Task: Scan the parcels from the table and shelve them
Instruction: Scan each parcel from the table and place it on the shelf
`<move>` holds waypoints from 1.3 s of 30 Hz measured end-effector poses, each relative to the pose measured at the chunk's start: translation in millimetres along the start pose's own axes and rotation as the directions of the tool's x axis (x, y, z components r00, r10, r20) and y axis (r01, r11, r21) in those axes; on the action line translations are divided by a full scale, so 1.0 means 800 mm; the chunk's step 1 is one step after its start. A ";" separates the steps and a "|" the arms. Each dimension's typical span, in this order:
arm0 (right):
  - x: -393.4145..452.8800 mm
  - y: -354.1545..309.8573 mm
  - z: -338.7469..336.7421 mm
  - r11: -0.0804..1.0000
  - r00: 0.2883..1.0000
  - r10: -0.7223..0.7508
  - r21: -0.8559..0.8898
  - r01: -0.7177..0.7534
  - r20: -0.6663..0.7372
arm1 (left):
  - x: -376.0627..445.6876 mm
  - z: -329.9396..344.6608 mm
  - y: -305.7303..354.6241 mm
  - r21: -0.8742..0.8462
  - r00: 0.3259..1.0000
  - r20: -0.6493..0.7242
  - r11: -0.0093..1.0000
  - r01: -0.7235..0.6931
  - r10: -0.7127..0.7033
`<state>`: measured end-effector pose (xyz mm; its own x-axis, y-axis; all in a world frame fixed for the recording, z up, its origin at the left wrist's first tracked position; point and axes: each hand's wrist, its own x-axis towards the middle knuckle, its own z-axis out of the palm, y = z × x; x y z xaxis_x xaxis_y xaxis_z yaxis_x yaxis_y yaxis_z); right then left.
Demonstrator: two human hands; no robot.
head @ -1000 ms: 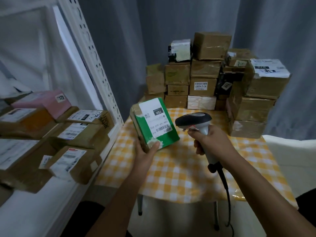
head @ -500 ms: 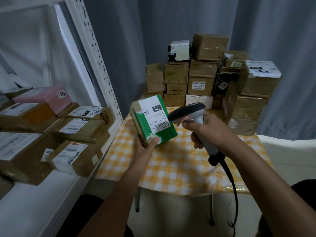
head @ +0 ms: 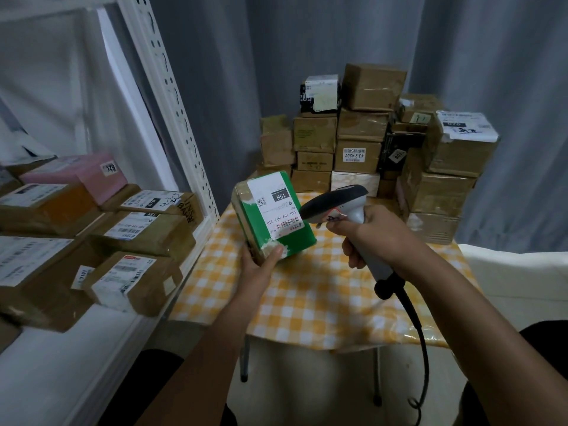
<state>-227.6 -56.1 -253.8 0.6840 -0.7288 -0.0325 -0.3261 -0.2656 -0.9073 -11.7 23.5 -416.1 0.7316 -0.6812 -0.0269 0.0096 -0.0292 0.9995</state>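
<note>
On my left stands the white metal shelf rack (head: 172,118), and its board already carries a good number of brown taped cardboard parcels (head: 144,238) plus one pink box (head: 76,176), most lying label up. I judge those to be the shelved part of the job, though I cannot tell whether each was scanned.

Ahead of me the desk, covered in a yellow-and-white checked cloth (head: 307,296), carries at its far edge a tall stack of brown cardboard boxes (head: 362,149) against the grey curtain (head: 307,50). That stack looks like the bulk of what is left; it seems at least as large as what sits on the shelf, so I reckon I am somewhere around halfway at best.

The parcel in hand is a green box with a white shipping label (head: 273,216). My left hand (head: 258,265) holds it up from below over the near left part of the desk, thumb pressed on its lower corner, label tilted toward me. My right hand (head: 378,238) is wrapped around the grip of the grey corded barcode scanner (head: 338,201), whose dark head sits just beside the label's barcode. This one is being scanned and is not yet shelved.
</note>
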 end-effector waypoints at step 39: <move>0.044 -0.039 0.164 0.985 0.986 -0.134 0.120 0.122 0.097 | -0.096 -0.357 0.217 0.126 0.637 -0.769 0.990 0.068 0.054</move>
<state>-107.9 9.5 -281.3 0.7815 -0.6220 0.0493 -0.1589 -0.2748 -0.9483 128.9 279.8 -236.4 0.9908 0.1265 0.0484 -0.0267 -0.1675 0.9855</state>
